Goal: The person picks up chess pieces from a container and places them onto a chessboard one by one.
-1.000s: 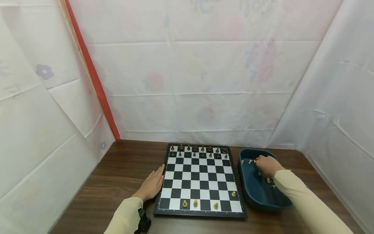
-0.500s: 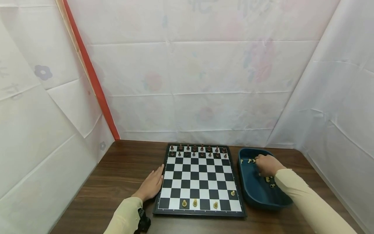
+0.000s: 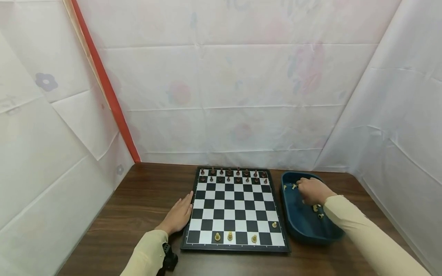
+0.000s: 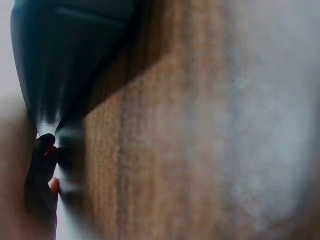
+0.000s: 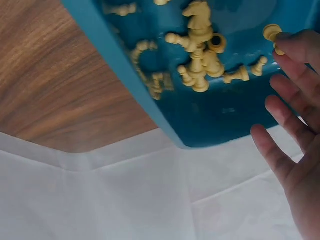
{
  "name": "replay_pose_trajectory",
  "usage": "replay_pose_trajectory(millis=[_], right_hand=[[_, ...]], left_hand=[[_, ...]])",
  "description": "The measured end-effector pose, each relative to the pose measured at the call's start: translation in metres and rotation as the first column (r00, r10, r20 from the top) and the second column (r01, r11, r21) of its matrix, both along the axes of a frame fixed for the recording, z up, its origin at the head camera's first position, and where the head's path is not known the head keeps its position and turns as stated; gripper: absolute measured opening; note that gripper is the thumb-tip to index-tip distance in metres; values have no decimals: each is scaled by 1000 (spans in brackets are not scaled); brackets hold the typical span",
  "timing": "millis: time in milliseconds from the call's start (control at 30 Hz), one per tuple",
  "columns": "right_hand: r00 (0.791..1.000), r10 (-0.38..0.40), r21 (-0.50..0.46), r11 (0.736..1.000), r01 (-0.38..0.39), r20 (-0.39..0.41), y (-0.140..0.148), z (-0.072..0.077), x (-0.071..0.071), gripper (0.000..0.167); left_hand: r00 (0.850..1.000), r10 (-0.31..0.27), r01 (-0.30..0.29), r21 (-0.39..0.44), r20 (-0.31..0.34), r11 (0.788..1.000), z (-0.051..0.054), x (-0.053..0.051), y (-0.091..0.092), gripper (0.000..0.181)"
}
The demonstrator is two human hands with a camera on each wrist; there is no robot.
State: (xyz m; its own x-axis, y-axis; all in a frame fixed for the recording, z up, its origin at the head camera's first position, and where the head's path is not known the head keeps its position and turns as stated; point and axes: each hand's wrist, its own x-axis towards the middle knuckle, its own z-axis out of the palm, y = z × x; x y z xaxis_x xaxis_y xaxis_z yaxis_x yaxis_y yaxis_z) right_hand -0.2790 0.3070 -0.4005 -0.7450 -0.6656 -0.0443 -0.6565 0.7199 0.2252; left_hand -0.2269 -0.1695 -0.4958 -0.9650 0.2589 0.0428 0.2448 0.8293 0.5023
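Chessboard (image 3: 235, 201), one, flat on the wooden table (image 3: 155, 180), squared up to us, we judge so that every row can be reached. Dark pieces (image 3: 229, 172), two full rows, upright at its twelve o'clock. Pale pieces (image 3: 230, 236), four: three on the nearest row between seven and five o'clock, one on the next row at four, each on its own square, which we take to be deliberate. Left hand (image 3: 178, 215), at the board's nine o'clock: fingers straight, lying along the edge, gripping nothing that we can see, likely there to keep the board from sliding. Blue tray (image 3: 305, 228), one, just beside the board at three o'clock, presumably so that the arm on that side need not cross the squares. Loose pieces (image 5: 199, 65), pale, tumbled on the tray's floor, a horse head among them; small and heaped, they probably suit picking singly. Right hand (image 3: 313, 191), over the tray: thumb and forefinger narrowed on one pinched piece (image 5: 271, 31), pale, the remaining fingers spread, perhaps to stay clear of the heap. Its kind we cannot tell, the fingertips covering part of it.
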Motion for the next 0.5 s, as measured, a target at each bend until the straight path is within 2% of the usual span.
replay_pose_trajectory(millis=[233,333,500], right_hand=[[1000,14,22,1000,-14,28,-13,13,5,23],[999,37,34,999,-37,-4,-18,18,7,17],[995,63,66,996,-58,-76,-29,30,13,20]], left_hand=[[1000,-3,3,-1,6,1000,0,0,0,52],[1000,-3,3,1,10,1000,1,0,0,52],[1000,5,-5,1,3,1000,1,1,0,52]])
